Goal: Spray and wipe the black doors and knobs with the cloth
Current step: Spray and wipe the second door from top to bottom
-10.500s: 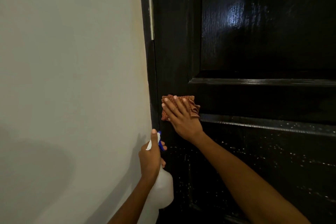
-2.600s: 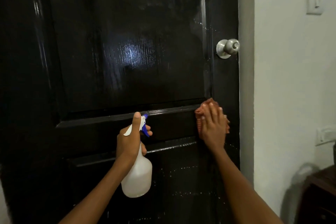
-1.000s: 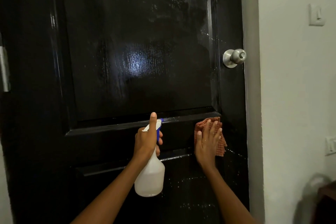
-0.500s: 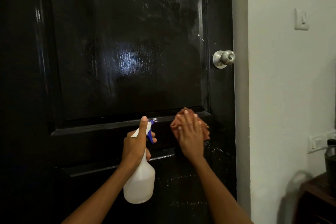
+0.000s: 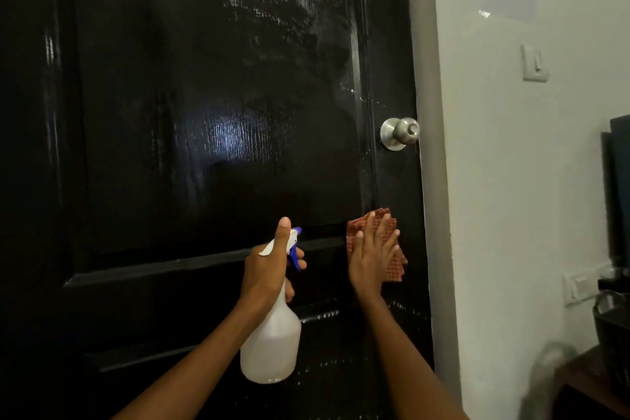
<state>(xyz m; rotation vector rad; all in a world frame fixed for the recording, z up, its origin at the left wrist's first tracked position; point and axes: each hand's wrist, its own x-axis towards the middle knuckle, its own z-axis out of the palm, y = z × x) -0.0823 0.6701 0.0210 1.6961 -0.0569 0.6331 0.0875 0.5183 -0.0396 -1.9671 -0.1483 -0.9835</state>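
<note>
The glossy black door (image 5: 211,119) is seen filling most of the view, its panel streaked with wet shine, and a silver knob (image 5: 399,133) is mounted near its right edge, well above the right hand's press. A white spray bottle (image 5: 271,348) is gripped at the neck by the left hand (image 5: 266,274) — thumb laid up along the blue-tipped nozzle, the body hung below the fist. An orange checked cloth (image 5: 392,269) is pressed flat to the door under the straight, spread fingers of the right hand (image 5: 371,264), just right of the bottle grip.
</note>
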